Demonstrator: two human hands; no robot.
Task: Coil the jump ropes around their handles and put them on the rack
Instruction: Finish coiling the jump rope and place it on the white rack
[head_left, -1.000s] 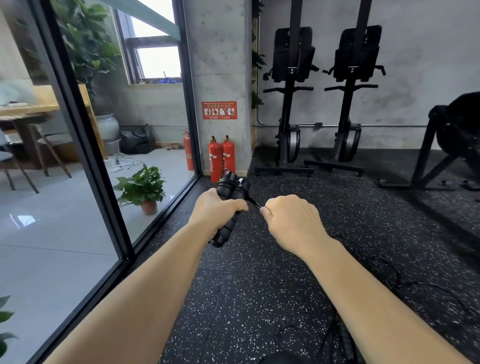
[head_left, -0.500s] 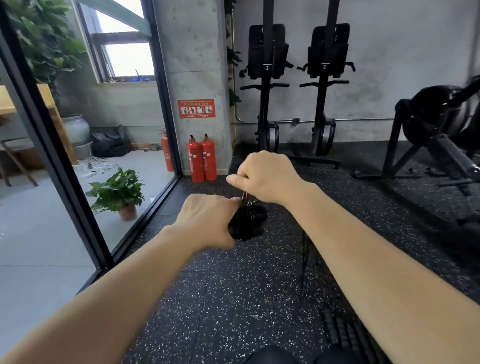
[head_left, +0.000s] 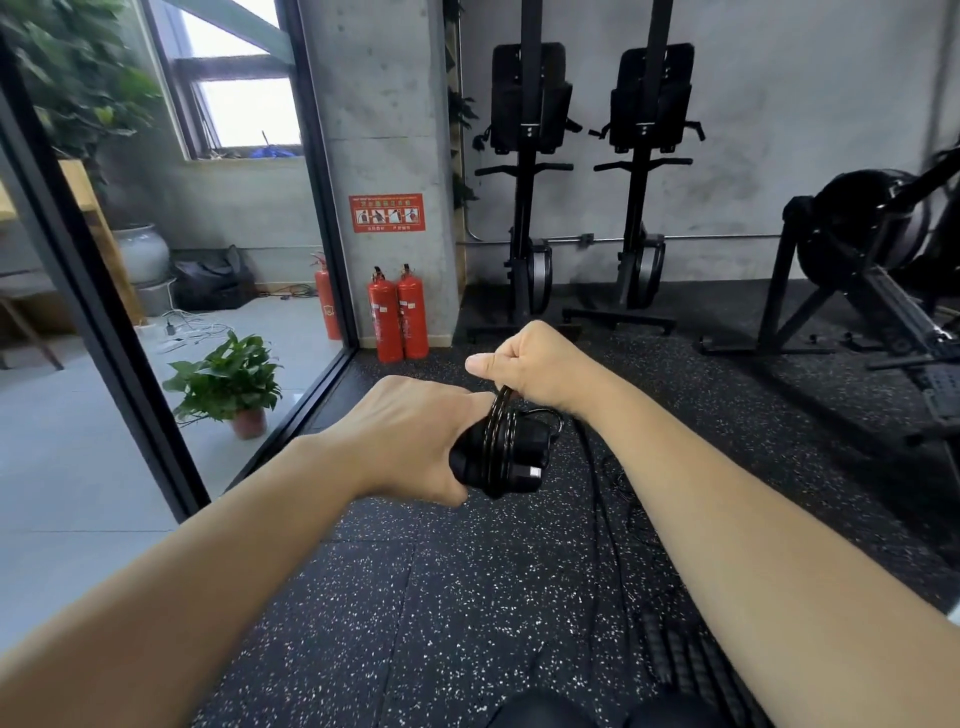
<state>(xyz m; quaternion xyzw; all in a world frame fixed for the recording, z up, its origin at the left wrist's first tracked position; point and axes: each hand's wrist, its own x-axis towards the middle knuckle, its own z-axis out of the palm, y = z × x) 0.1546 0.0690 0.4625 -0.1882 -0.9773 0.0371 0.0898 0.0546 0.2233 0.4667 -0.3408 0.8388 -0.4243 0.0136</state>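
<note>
My left hand (head_left: 410, 436) grips the two black handles (head_left: 524, 457) of a jump rope, held side by side with their ends pointing right. A few turns of black rope (head_left: 498, 441) wrap across the handles. My right hand (head_left: 535, 364) sits just above them and pinches the rope in a curled fist. The loose rest of the rope (head_left: 597, 499) hangs down to the floor on the right. Other black handles (head_left: 675, 654) lie on the floor near my right forearm. No rack for the ropes is in view.
Speckled black rubber floor (head_left: 405, 597) lies below my arms. A glass wall with a black frame (head_left: 104, 332) runs along the left, with a potted plant (head_left: 228, 384) behind it. Red fire extinguishers (head_left: 397, 317) stand by a concrete pillar. Black gym machines (head_left: 587, 182) line the far wall and right side.
My right hand has gone from beside the handles to above them, laying rope turns across them. My left hand has turned the handles from upright to sideways. My view shifted a little.
</note>
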